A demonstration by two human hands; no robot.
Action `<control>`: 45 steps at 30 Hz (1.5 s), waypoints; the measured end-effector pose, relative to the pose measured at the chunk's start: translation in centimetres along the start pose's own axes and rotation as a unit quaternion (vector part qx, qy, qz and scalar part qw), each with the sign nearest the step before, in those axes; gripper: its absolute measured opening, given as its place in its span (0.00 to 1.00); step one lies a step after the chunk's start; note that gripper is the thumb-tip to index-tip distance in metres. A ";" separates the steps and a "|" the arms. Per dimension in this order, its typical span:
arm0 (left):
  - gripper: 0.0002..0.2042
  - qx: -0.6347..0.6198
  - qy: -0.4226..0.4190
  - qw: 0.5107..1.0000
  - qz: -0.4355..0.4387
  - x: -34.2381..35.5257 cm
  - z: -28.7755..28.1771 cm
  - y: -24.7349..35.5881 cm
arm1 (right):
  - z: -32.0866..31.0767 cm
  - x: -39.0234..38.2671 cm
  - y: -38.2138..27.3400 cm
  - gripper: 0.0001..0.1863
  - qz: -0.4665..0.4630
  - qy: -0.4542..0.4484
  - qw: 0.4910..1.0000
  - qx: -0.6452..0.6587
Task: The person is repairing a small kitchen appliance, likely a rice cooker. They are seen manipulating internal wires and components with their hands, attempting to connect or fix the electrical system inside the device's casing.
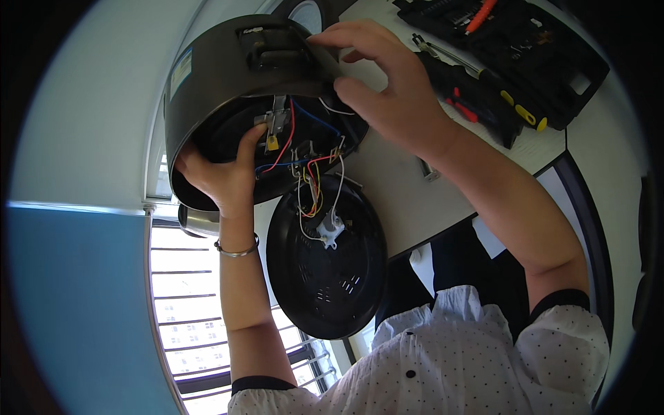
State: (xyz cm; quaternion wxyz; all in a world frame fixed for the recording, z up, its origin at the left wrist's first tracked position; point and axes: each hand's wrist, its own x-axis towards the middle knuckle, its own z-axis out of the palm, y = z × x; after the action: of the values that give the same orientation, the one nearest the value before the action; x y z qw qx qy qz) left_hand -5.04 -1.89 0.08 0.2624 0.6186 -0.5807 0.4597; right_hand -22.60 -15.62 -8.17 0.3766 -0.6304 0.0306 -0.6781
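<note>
From my end, the surface [404, 200] spreads out at two o'clock; at eleven o'clock the dark shell [214, 76] tilts, its open underside facing me. I judge it stiff, moderately light and slick, best taken by the rim or the handle [277, 61]. The cover [325, 283] sits at six o'clock, probably light hard plastic, to be held by its edge. My right hand [394, 86], at one o'clock, has finger and thumb spread along the shell's side. My left hand [225, 169], at ten, reaches inside, thumb against the bracket [279, 114]; I can't tell whether that grip is closed. The thin wires [292, 131] joining shell and cover look fragile: no pulling there.
</note>
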 end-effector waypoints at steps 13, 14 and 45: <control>0.40 0.009 0.026 0.999 0.021 -0.1 0.4 -0.5 | -5.5 -4.6 -3.9 0.11 0.215 -0.024 0.964 -0.156; 0.40 0.016 0.025 0.999 0.021 -0.2 0.3 -0.6 | -5.7 -5.2 -4.3 0.11 0.221 -0.051 0.955 -0.192; 0.41 0.028 -0.007 1.000 0.002 0.2 0.0 -0.2 | -4.6 -10.4 -5.6 0.08 0.217 -0.090 0.932 -0.276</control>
State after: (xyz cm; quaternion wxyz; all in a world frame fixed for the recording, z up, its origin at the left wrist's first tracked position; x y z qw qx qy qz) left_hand -4.88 -1.94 0.31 0.2402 0.6275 -0.5709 0.4718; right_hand -30.13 -7.93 -14.92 0.3267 -0.7462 0.3189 -0.4846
